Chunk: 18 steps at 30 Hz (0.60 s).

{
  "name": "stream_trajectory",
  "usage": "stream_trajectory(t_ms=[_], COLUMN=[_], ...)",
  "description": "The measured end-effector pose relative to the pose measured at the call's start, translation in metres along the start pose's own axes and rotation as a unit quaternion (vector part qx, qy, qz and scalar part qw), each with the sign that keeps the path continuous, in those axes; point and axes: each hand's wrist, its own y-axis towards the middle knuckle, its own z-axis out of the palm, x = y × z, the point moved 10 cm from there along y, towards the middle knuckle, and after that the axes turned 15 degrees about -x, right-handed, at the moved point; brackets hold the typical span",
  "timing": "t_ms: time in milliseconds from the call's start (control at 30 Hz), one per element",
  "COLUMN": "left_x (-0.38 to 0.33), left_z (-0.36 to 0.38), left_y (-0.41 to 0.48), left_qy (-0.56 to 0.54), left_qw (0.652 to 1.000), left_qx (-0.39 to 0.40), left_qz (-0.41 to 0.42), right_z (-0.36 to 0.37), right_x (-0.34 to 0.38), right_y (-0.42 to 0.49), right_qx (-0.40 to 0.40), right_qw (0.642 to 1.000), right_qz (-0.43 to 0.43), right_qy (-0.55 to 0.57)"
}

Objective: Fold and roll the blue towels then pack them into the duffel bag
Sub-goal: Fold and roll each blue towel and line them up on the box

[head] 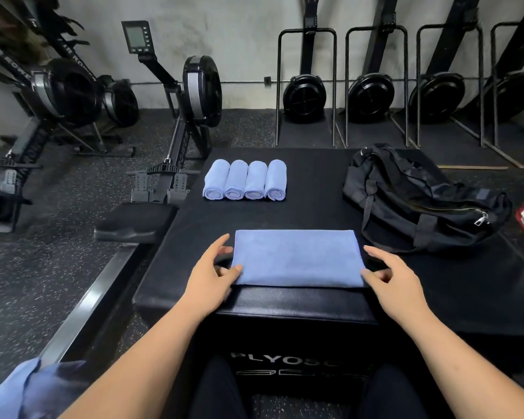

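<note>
Blue towel (297, 258), folded into a flat rectangle, lies between our two hands, its long edges running from one hand to the other.

Beneath both hands we see the black padded plyo box (309, 176). Its top bears the towels and the bag, and its front face, under our wrists, carries partly hidden white lettering.

Beyond the left hand and off the box, a rowing machine (179, 125) stands on the speckled floor. Its seat sits just outward of that hand, beside the box.

Beyond the right hand and outward of it, the black duffel bag (421, 201) lies slumped on the box top, apart from the folded towel.

Straight ahead of the left hand, well apart from it, four rolled towels (245, 180) lie side by side, touching one another, spiral ends facing us.

Behind the left hand, beside that arm's elbow, a loose blue cloth (18, 391) appears blurred at the corner of the view.

The left hand (212, 273) is relaxed and uncurled. Its thumb rests on the towel's near corner and its fingers reach along the short edge.

The right hand (397, 279) mirrors it, with fingers spread and loose and the thumb tip at the opposite near corner. Neither hand clasps the cloth.

Smallest, outward of the right hand, a metal zip pull (482, 219) hangs at the bag's end. We cannot tell whether the zip is open.
</note>
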Motion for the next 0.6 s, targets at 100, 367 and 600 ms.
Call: stream_trajectory(t_ms=[100,367,600], left_x=[0.0,-0.007,-0.027], left_z=[-0.003,-0.01,0.018], left_y=[-0.014,-0.015,-0.026], left_qy=[0.002,0.061,0.275], left_qw=[1.0,0.997,0.947], left_qx=[-0.009,-0.034,-0.017], left_qz=[0.016,0.019,0.165], right_z=[-0.007,-0.01,0.001], right_x=[-0.004,-0.003,0.004], right_y=[-0.012,-0.017,-0.022], right_qx=[0.011,-0.007,-0.039], right_qw=[1.0,1.0,0.973], right_qz=[0.0,-0.026,-0.116], right_qy=[0.021,0.01,-0.196])
